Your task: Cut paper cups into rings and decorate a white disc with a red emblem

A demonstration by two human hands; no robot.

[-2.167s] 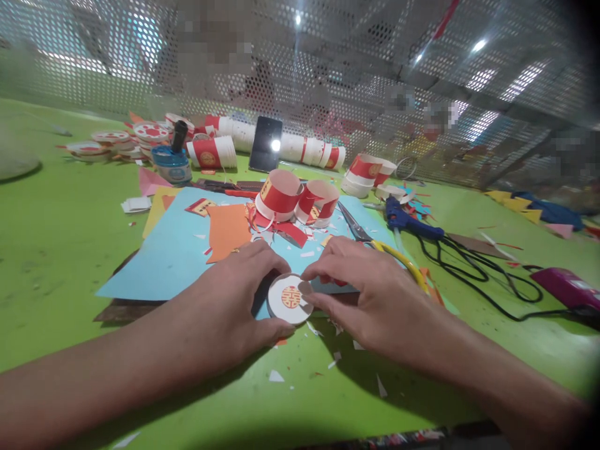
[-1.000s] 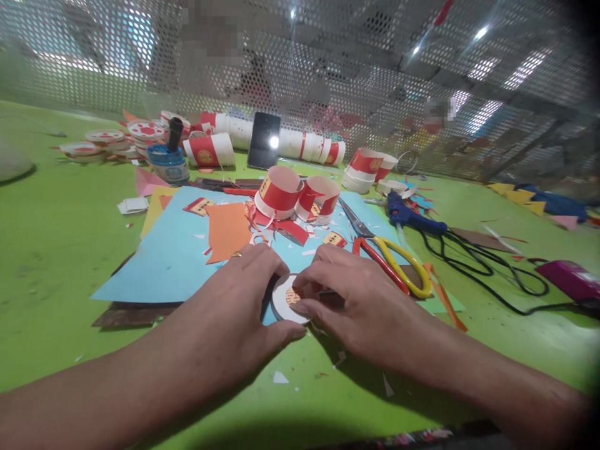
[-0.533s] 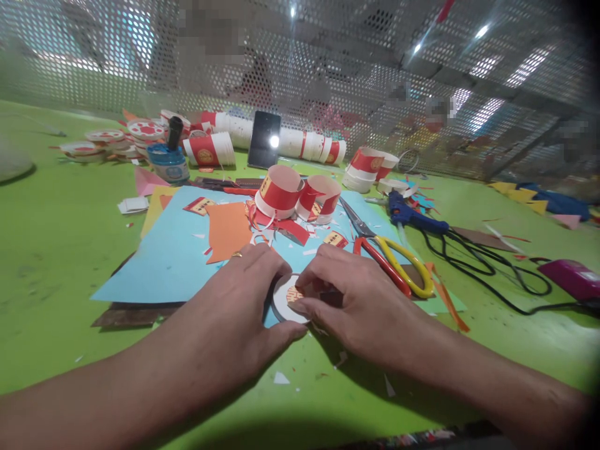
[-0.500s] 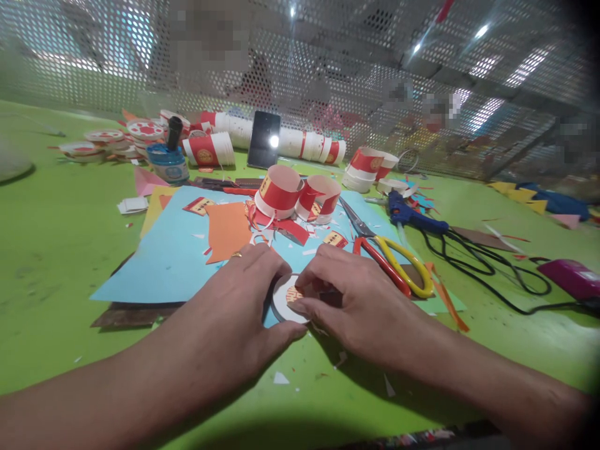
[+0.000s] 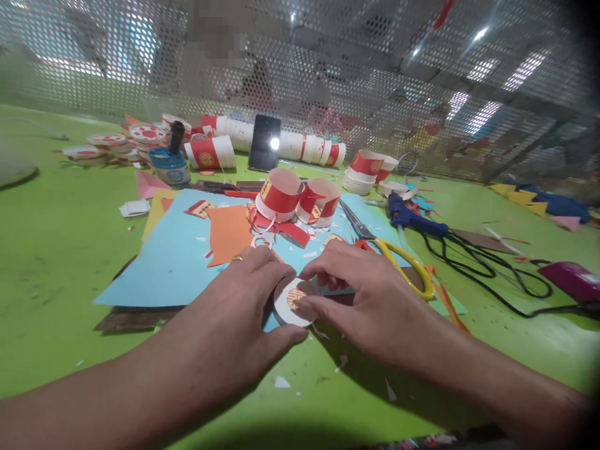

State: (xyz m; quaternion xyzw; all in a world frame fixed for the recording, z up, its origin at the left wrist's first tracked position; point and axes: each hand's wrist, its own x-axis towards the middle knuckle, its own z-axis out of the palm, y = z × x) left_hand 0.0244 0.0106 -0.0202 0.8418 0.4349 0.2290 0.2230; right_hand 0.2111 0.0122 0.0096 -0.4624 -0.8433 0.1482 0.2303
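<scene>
Over the green desk point(image 5: 365, 400), the left hand point(image 5: 244, 306) grips the white disc point(image 5: 284, 312) while the right hand's point(image 5: 360, 287) pinch has opened slightly, baring more emblem point(image 5: 295, 297).

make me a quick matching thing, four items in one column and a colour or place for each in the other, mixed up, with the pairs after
Column one
1. disc
2. phone
3. glue gun
4. scissors

Column two
A. blue, with a black cord
B. yellow handle showing
C. white, between left hand and right hand
D. in front of the cup row

Pairs: 1-C, 2-D, 3-A, 4-B
</scene>
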